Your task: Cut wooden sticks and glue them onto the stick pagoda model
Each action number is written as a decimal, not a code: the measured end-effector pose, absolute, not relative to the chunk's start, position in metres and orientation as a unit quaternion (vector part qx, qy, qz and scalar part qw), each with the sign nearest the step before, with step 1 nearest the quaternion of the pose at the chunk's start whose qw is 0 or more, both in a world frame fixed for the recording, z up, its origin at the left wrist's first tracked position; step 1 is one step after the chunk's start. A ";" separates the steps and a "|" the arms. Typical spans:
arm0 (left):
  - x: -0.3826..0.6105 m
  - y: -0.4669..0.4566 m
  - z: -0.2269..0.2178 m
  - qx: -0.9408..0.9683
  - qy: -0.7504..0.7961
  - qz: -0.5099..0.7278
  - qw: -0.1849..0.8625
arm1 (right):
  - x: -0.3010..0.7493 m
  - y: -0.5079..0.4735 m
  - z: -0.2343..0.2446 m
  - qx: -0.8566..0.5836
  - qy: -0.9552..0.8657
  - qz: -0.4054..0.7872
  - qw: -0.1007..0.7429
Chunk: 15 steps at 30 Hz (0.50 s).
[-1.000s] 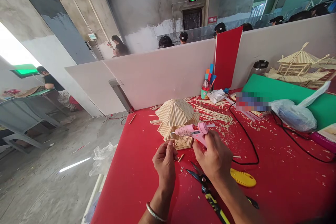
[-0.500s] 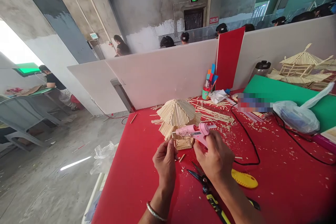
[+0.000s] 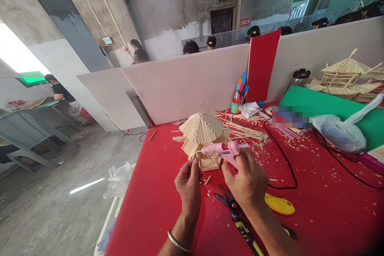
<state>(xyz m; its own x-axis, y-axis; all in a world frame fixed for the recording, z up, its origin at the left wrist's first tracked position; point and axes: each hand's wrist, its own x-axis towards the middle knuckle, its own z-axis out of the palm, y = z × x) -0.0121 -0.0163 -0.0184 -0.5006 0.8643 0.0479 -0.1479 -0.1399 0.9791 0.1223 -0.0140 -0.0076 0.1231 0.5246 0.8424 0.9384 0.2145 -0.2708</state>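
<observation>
My right hand (image 3: 244, 182) grips a pink glue gun (image 3: 220, 150), its nozzle pointing left toward my left hand's fingertips. My left hand (image 3: 189, 186) is pinched closed on a small wooden stick, held just under the nozzle. Right behind both hands stands a small pavilion model (image 3: 202, 134) built of wooden sticks, on the red table (image 3: 156, 208). The gun's black cord (image 3: 283, 160) runs off to the right.
Scissors with yellow-and-black handles (image 3: 240, 220) and a yellow tool (image 3: 279, 204) lie near my right wrist. Loose sticks (image 3: 243, 130), a cup of tools (image 3: 238, 100), a plastic bag (image 3: 340, 134), a green board (image 3: 324, 106) and another stick model (image 3: 345, 74) sit behind. White partitions enclose the table; people work beyond.
Almost nothing: both hands and the glue gun stay in place by the model; the view has shifted slightly.
</observation>
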 end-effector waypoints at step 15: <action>-0.011 -0.018 -0.017 0.335 0.536 0.679 0.373 | 0.123 -0.015 -0.009 -0.589 -0.621 -0.216 0.470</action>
